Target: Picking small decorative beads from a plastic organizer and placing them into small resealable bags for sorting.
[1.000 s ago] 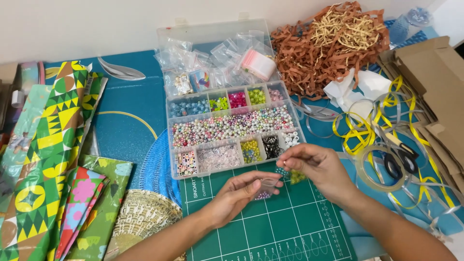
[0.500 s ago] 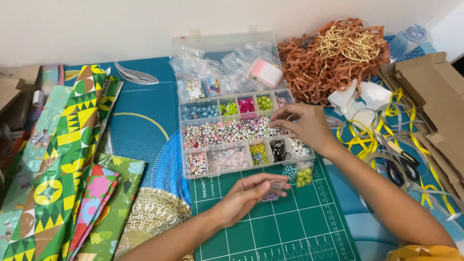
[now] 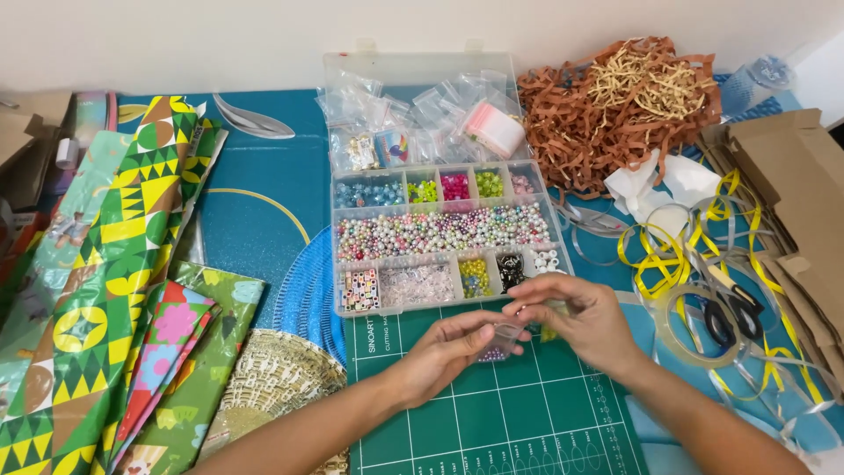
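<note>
Over the green cutting mat (image 3: 492, 422), my left hand (image 3: 444, 352) holds a small clear bag (image 3: 494, 354) with a few pink and purple beads in it. My right hand (image 3: 580, 321) meets it from the right, fingertips pinched together at the bag's top edge. Whether a bead sits between those fingertips is hidden. Both hands hover just in front of the clear bead organiser box (image 3: 337, 264), whose compartments hold pastel pearls, letter beads and coloured beads. Its open lid (image 3: 422, 70) lies behind, piled with small plastic bags.
Folded patterned wrapping paper (image 3: 114, 264) covers the left side, with a gold woven mat (image 3: 272, 378) beside it. Brown shredded paper (image 3: 615, 105) lies at the back right. Yellow ribbon (image 3: 668, 255), black scissors (image 3: 716, 317), a tape roll (image 3: 668, 339) and cardboard (image 3: 791, 176) crowd the right.
My right hand reached up to the pearl compartment of the box, then came back down to the bag. My left hand stayed over the mat holding the bag.
</note>
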